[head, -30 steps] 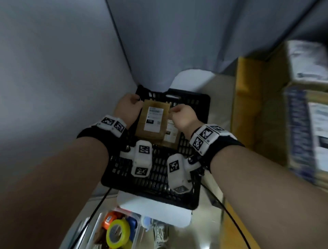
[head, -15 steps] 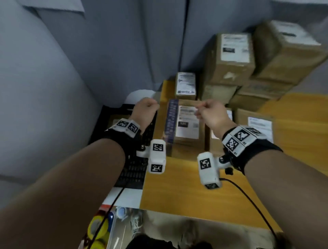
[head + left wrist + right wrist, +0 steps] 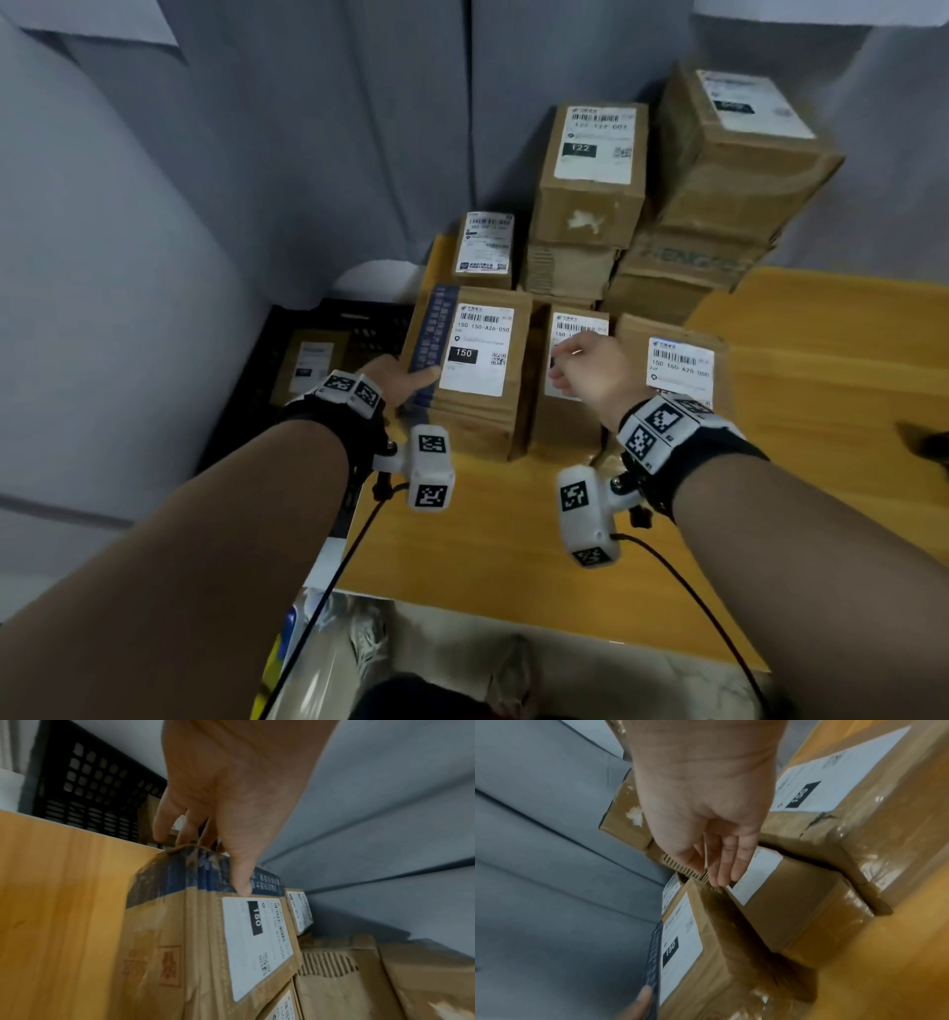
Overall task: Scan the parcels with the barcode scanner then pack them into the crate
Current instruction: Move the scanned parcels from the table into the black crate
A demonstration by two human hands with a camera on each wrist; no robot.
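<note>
Over at the left edge of the yellow wooden table (image 3: 513, 539), the brown cardboard parcel with the blue tape strip and "150" label (image 3: 475, 370) sits at 12 o'clock from both hands, long axis running away from the person. Left hand (image 3: 398, 377) is nearer: thumb on its top, fingers curled over the left edge. Right hand (image 3: 590, 367) hovers with loose fingers, gripping nothing. I count roughly nine parcels on the table, one in the black plastic crate (image 3: 272, 360) at 9 o'clock. No scanner clearly visible.
</note>
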